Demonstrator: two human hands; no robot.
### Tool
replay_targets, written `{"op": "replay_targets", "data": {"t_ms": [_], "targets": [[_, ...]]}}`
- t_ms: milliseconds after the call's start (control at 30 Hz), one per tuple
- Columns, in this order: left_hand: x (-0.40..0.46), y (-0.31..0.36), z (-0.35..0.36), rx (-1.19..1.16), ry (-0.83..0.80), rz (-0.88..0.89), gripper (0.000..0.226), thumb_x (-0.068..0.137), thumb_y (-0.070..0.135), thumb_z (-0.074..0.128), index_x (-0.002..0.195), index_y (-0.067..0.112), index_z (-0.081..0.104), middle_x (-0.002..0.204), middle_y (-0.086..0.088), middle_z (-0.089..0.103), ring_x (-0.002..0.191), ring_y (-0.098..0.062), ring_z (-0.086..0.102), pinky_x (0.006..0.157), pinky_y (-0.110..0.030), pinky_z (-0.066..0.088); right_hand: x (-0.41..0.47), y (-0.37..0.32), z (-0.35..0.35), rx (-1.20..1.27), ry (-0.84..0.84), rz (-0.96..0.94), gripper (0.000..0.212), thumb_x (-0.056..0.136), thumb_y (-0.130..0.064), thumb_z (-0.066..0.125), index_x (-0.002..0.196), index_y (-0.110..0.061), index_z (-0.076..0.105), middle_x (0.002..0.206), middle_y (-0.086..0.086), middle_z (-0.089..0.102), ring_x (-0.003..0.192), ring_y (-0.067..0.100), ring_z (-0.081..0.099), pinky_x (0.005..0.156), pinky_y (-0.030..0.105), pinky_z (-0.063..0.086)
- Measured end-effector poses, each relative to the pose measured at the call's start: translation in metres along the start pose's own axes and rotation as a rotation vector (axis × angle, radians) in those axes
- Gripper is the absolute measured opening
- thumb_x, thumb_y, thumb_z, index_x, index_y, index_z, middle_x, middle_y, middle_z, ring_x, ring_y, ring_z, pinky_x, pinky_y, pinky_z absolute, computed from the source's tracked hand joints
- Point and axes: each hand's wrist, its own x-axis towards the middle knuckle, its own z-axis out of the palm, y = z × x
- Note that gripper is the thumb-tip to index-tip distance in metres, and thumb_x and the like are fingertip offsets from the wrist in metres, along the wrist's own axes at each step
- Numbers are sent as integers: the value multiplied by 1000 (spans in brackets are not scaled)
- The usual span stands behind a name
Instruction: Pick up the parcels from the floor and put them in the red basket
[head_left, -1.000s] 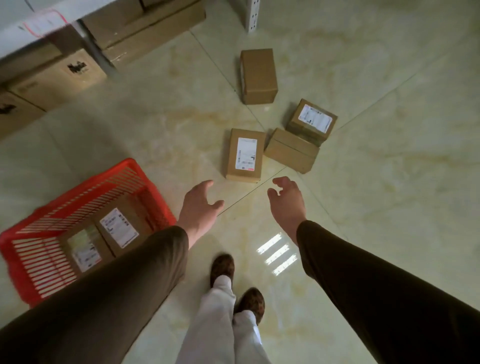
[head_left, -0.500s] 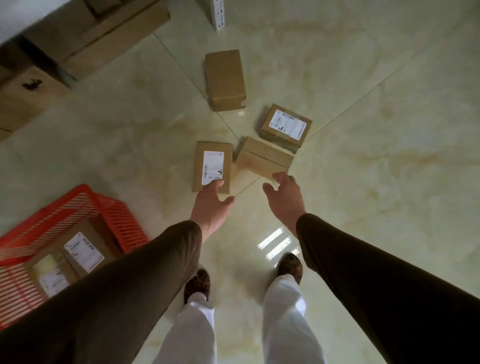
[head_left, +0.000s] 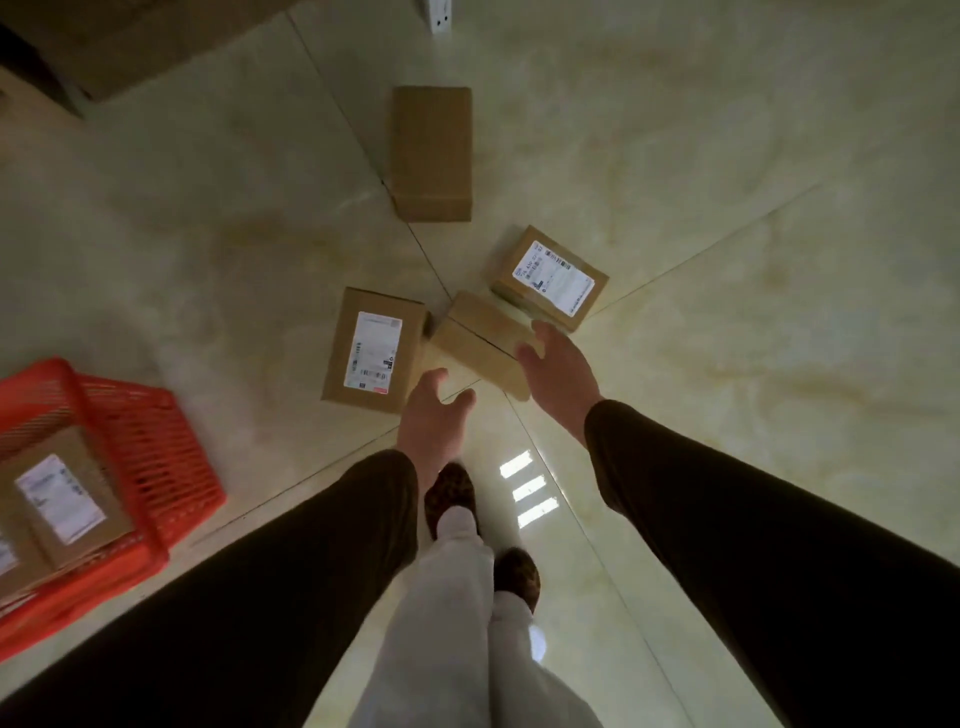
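Several brown cardboard parcels lie on the tiled floor. A plain parcel (head_left: 480, 340) lies tilted in the middle, and my right hand (head_left: 558, 371) is open over its right end, fingers apart, maybe touching it. My left hand (head_left: 431, 415) is open just below that parcel's near corner, beside a labelled parcel (head_left: 371, 348). Another labelled parcel (head_left: 550, 275) sits behind the plain one, and a plain upright parcel (head_left: 431, 150) stands farther off. The red basket (head_left: 150, 457) is at the left, holding labelled parcels (head_left: 60, 504).
Large cardboard boxes (head_left: 130, 47) sit under shelving at the top left. A white shelf post (head_left: 439, 15) stands at the top middle. My feet (head_left: 452, 493) are on the floor below my hands. Ceiling-light glare (head_left: 527, 488) shows on the glossy tiles.
I have stepped closer to the parcels. Both hands have reached forward, my right hand now over the tilted plain parcel. The basket has slid toward the left edge of view.
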Motion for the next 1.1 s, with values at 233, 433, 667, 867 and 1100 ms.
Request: {"op": "replay_targets", "data": {"t_ms": [233, 433, 667, 867, 1100], "targets": [[66, -18, 38, -216, 13, -199, 62, 101, 36, 57, 156, 18, 34, 158, -8, 39, 143, -28, 39, 106, -34, 33, 86, 14, 15, -63, -107, -6, 54, 106, -23, 46, 157, -12, 37, 154, 16, 48, 130, 29, 53, 106, 42, 47], [121, -39, 71, -485, 74, -361, 71, 99, 27, 58, 159, 16, 23, 161, -7, 32, 146, -30, 35, 101, -27, 40, 152, 47, 34, -126, -179, 63, 47, 103, -24, 49, 149, -15, 46, 132, 11, 61, 107, 23, 59, 88, 38, 50], [167, -55, 102, -690, -18, -467, 63, 100, 19, 56, 155, 25, 27, 152, -7, 44, 136, -27, 46, 114, -46, 38, 201, 71, 58, -200, -311, 52, 46, 103, -27, 52, 148, -19, 48, 119, 4, 65, 101, 22, 66, 93, 43, 58], [163, -44, 111, -776, -15, -359, 57, 98, 13, 56, 147, 32, 34, 113, 9, 58, 104, -14, 58, 87, -34, 46, 193, 78, 56, -142, -292, 33, 46, 101, -34, 51, 146, -22, 50, 111, -5, 63, 102, 22, 65, 93, 43, 56], [99, -5, 77, -790, 62, -275, 67, 98, 12, 55, 155, 32, 25, 141, 0, 54, 125, -24, 53, 108, -49, 43, 132, 46, 23, -21, -174, -95, 33, 103, -27, 53, 136, -24, 55, 104, -16, 60, 91, 1, 56, 74, 23, 45]]}}
